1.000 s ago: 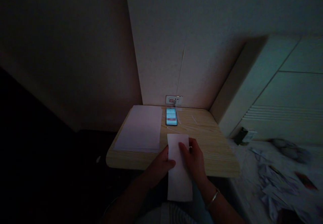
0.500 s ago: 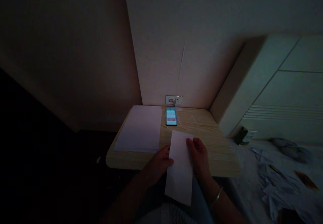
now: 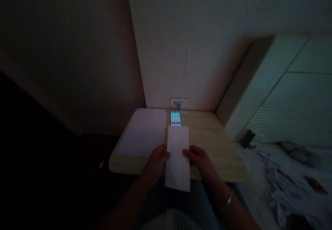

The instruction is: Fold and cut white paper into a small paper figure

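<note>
A long white sheet of paper (image 3: 177,168), which looks folded to a narrow strip, is held between my two hands over the table's front edge. My left hand (image 3: 157,162) pinches its left edge, thumb on top and fingers behind. On the opposite edge my right hand (image 3: 199,159) grips it the same way, with a bracelet on that wrist. The paper's far end covers the bottom of a lit phone (image 3: 176,117). To the left lies a stack of white paper (image 3: 144,131) on the wooden table (image 3: 212,147).
Behind the table a wall socket (image 3: 178,102) holds a plug. A bed (image 3: 249,174) on the right carries crumpled cloth or papers and a small dark green and white box (image 3: 250,140). The floor at left is very dark.
Both hands have shifted the paper left and forward, and it now lies straighter and overlaps the phone's lower edge. My right hand's grip sits farther down the paper's edge.
</note>
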{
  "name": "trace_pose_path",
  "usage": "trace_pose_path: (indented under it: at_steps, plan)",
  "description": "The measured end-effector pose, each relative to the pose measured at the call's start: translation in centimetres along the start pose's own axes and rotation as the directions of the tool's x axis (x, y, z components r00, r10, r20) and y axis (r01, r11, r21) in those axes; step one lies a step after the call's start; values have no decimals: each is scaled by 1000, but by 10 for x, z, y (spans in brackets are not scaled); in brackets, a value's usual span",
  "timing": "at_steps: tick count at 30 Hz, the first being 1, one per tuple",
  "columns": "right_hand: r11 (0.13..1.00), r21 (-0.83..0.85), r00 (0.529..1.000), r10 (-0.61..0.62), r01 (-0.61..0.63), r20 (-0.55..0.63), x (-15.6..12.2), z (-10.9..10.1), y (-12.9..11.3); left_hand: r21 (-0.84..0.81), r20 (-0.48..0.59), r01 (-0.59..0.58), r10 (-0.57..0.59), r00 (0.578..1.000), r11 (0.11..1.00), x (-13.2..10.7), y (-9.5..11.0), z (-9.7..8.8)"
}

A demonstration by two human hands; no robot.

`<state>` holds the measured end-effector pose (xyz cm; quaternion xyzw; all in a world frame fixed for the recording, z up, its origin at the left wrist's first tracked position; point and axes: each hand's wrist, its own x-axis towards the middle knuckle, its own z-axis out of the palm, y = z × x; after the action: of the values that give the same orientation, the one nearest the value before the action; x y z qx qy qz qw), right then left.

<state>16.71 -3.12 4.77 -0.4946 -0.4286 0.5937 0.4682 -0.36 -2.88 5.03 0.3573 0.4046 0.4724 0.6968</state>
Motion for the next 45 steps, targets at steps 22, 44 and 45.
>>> trace_pose_path:
  at_steps: [22, 44, 45]
  plan:
    - [996, -61, 997, -68, 66, -36, 14, -18, -32, 385, 117, 36, -87, 989, 922, 6, 13, -19]
    - [938, -207, 876, -159, 277, 455, 35, -33, -25, 143, 172, 221, -244, 954, 965, 5, 19, -39]
    - [942, -211, 878, -141, 262, 458, 35, -34, -23, 126, 172, 228, -248, 953, 965, 5, 19, -38]
